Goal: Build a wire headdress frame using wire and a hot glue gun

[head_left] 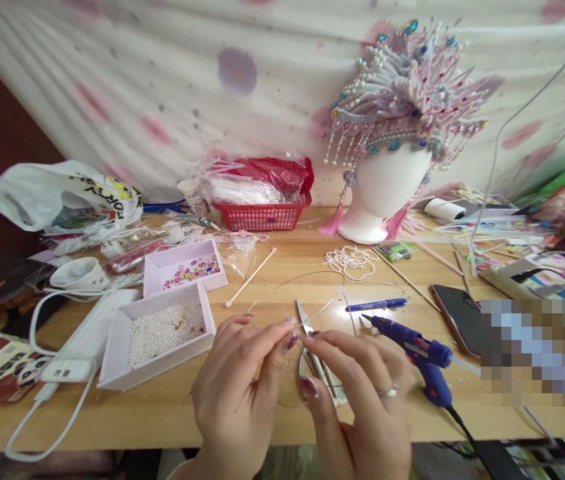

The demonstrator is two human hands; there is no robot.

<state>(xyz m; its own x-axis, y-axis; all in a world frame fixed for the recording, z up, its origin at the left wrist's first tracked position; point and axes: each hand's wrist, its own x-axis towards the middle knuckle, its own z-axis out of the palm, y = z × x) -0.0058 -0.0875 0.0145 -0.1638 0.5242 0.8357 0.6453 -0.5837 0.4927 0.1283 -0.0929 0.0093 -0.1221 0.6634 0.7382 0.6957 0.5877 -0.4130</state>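
Over the front of the wooden table, my left hand has thumb and forefinger pinched together on something too small to make out. Close beside it is my right hand, a ring on one finger; its forefinger reaches to the left fingertips while its thumb stands apart below. I cannot see anything held between them. Partly hidden under my fingers lie scissors, blades pointing away. A thin dark wire curves across the table behind and beneath my hands. A blue pen rests just past my right hand.
At left stand a box of pearl beads, a box of coloured gems and a power strip. A blue glue gun and a phone lie right. Behind are a red basket and a foam head wearing a beaded headdress.
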